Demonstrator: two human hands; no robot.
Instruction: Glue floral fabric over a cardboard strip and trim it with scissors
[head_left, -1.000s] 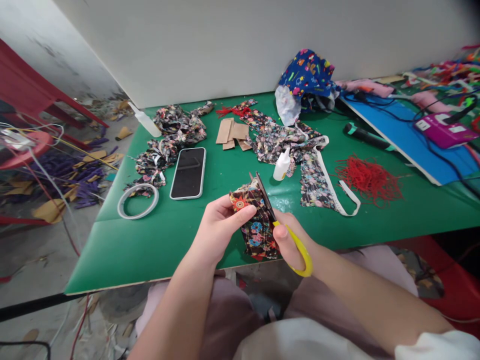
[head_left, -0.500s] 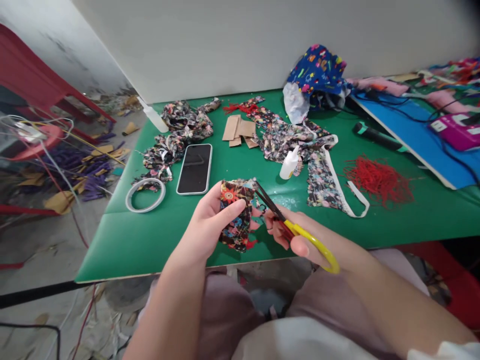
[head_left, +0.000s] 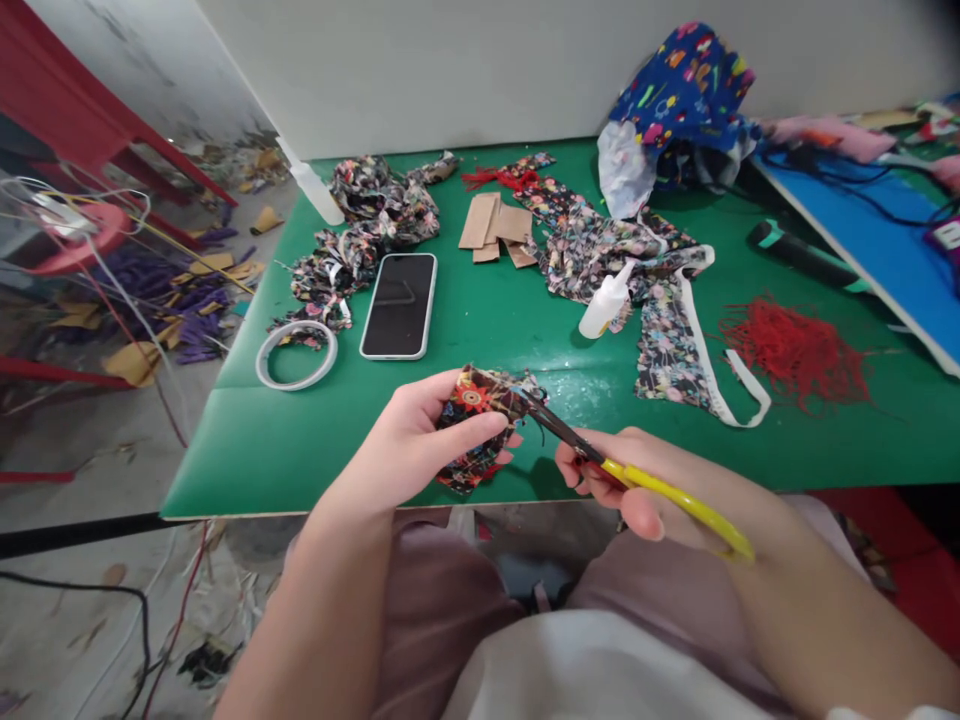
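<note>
My left hand [head_left: 435, 440] grips a piece of dark floral fabric [head_left: 476, 398] above the table's front edge, thumb lying across its face. A bit of red shows at the fabric's lower edge. In my right hand [head_left: 619, 480] is a pair of scissors [head_left: 667, 492] with yellow handles and dark blades. The blade tips meet the upper right edge of the fabric, and a loose dark strip hangs beside them. Whether the blades are cutting through the cloth, I cannot tell. My right fingers partly hide the scissors' pivot and lower handle.
On the green table [head_left: 247, 440] lie a phone [head_left: 399, 305], a tape roll [head_left: 297, 382], cardboard pieces [head_left: 487, 225] and floral fabric [head_left: 386, 205]. A white bottle [head_left: 604, 305] stands near red threads [head_left: 802, 350]. Another bottle [head_left: 319, 192] is at the far left edge. A blue patterned cloth [head_left: 682, 100] is behind.
The scissors and my right hand have shifted right and slightly down, and the blades look closer together. The fabric has tilted in my left hand. The camera view has moved too.
</note>
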